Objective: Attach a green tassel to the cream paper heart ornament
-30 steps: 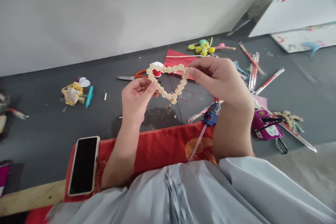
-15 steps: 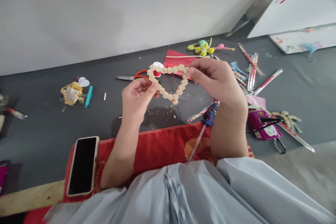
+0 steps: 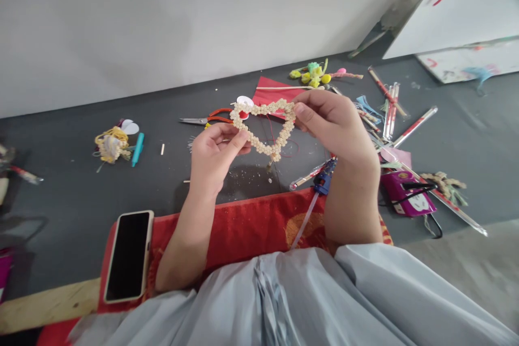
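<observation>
A cream heart-shaped wreath (image 3: 262, 148), knobbly as if made of small beads or blossoms, is held up over the grey table between both hands. My left hand (image 3: 214, 159) pinches its left side between thumb and fingers. On the upper right lobe, my right hand (image 3: 330, 119) has its thumb and fingers closed. A small piece hangs at the heart's lower tip. Behind the wreath lie a white-rimmed spool of red thread (image 3: 244, 101) and a red sheet (image 3: 265, 91), both partly covered. Scissors with orange handles (image 3: 194, 121) rest just beyond my left hand.
A blue glue gun (image 3: 323, 181) lies beside my right forearm, near a purple power socket (image 3: 405, 194). Wrapped sticks (image 3: 417, 124) are scattered at right. A phone (image 3: 128, 257) rests on the red cloth (image 3: 247, 227). Yellow yarn (image 3: 111, 143) and a teal marker (image 3: 138, 149) lie at left.
The wreath and my left hand have shifted very slightly to the right. Both hands keep the same hold.
</observation>
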`<control>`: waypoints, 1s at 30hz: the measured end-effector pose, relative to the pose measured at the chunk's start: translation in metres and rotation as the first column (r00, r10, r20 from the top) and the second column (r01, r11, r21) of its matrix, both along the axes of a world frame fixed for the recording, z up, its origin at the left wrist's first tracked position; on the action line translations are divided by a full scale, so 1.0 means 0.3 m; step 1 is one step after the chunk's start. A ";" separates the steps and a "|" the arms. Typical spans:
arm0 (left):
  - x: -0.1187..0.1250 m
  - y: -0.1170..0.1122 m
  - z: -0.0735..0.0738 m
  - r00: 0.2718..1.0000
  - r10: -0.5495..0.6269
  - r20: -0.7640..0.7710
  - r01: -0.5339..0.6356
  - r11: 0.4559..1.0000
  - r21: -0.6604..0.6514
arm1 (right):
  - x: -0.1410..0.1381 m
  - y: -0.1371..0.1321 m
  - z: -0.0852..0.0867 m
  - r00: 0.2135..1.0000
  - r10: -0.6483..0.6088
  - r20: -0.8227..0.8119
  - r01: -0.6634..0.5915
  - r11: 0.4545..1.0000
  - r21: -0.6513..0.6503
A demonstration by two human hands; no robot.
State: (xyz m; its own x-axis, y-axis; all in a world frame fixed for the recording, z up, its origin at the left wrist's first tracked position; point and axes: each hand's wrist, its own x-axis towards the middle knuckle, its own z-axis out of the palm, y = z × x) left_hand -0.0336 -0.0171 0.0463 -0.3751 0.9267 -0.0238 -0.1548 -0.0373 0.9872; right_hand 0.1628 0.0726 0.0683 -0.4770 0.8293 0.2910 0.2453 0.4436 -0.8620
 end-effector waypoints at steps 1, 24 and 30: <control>-0.001 0.000 -0.001 1.000 -0.001 -0.003 0.001 1.000 0.000 | -0.001 0.000 0.000 1.000 0.001 -0.003 -0.001 1.000 0.001; 0.000 -0.004 0.009 1.000 0.000 0.003 0.000 1.000 -0.026 | -0.013 0.000 -0.009 1.000 -0.011 -0.019 0.011 1.000 -0.008; -0.004 -0.002 0.003 0.999 0.002 -0.039 -0.003 0.999 -0.042 | -0.016 0.000 -0.011 1.000 -0.024 -0.015 0.024 1.000 0.001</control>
State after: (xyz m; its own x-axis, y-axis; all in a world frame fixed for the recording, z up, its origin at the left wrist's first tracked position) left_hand -0.0348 -0.0177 0.0471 -0.3787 0.9243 -0.0482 -0.1159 0.0043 0.9932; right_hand 0.1580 0.0725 0.0650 -0.4528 0.8399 0.2993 0.2428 0.4392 -0.8650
